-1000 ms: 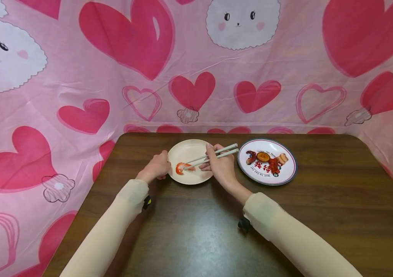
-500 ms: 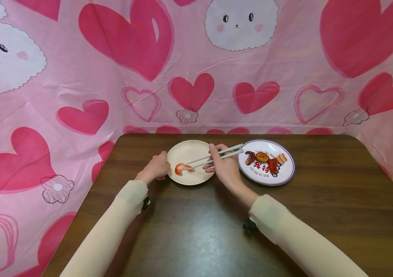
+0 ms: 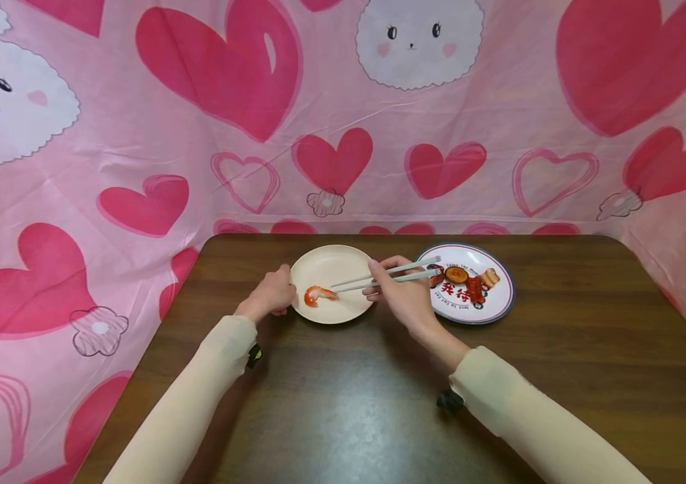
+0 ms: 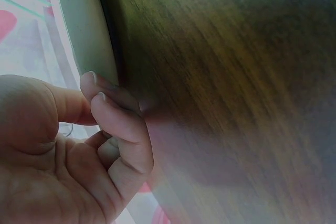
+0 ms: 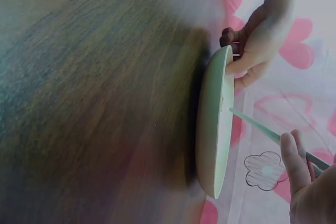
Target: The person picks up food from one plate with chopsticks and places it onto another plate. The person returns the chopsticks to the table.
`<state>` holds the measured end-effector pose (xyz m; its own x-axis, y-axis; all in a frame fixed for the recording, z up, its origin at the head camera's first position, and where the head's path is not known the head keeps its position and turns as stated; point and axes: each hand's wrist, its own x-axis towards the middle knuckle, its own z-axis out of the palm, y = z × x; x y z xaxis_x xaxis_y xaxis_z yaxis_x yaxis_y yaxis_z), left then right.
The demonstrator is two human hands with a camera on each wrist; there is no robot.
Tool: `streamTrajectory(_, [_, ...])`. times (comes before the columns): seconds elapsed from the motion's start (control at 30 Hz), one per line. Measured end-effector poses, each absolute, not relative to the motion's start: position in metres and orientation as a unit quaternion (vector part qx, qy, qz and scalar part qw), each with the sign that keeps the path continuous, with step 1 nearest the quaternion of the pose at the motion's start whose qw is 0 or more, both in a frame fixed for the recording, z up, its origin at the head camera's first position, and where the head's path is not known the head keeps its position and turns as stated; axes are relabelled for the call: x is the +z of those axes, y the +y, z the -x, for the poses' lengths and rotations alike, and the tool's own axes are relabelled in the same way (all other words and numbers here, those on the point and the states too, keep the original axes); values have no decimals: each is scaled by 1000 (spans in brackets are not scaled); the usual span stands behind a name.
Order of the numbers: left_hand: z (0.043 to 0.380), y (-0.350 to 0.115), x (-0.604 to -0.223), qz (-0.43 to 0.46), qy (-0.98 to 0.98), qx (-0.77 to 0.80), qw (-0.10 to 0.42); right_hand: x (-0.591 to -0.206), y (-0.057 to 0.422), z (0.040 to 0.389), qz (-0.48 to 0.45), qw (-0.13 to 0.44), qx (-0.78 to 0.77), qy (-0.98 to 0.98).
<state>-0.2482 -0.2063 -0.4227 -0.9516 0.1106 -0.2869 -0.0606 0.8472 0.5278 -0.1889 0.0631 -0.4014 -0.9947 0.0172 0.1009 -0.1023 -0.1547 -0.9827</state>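
A cream plate point(image 3: 351, 310) carries one orange-and-white shrimp point(image 3: 312, 294) left of its middle. At the plate's left rim my left hand point(image 3: 271, 292) grips the edge; in the left wrist view its thumb and curled fingers point(image 4: 123, 116) pinch the rim. My right hand point(image 3: 406, 296) holds a pair of pale chopsticks point(image 3: 355, 281) over the plate's right side. Their tips show just right of the shrimp, slightly apart, with nothing between them. In the right wrist view a chopstick point(image 5: 257, 124) slants toward the plate's rim.
Right of the cream plate lies a white plate with a blue rim point(image 3: 502, 309), bearing several pieces that look like food and red lettering. Both stand toward the back of the brown wooden table point(image 3: 330, 403). A pink heart-patterned cloth point(image 3: 379, 107) hangs behind and beside the table.
My right hand has drawn back to the right with the chopsticks, whose tips have left the shrimp. The shrimp stays on the cream plate, and my left hand keeps its hold on the rim.
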Motion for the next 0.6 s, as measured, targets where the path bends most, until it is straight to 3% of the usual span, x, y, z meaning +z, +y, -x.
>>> streamTrajectory(0.6, [249, -205, -422, 0, 948, 273, 164, -396, 77, 180, -92, 79, 722, -681])
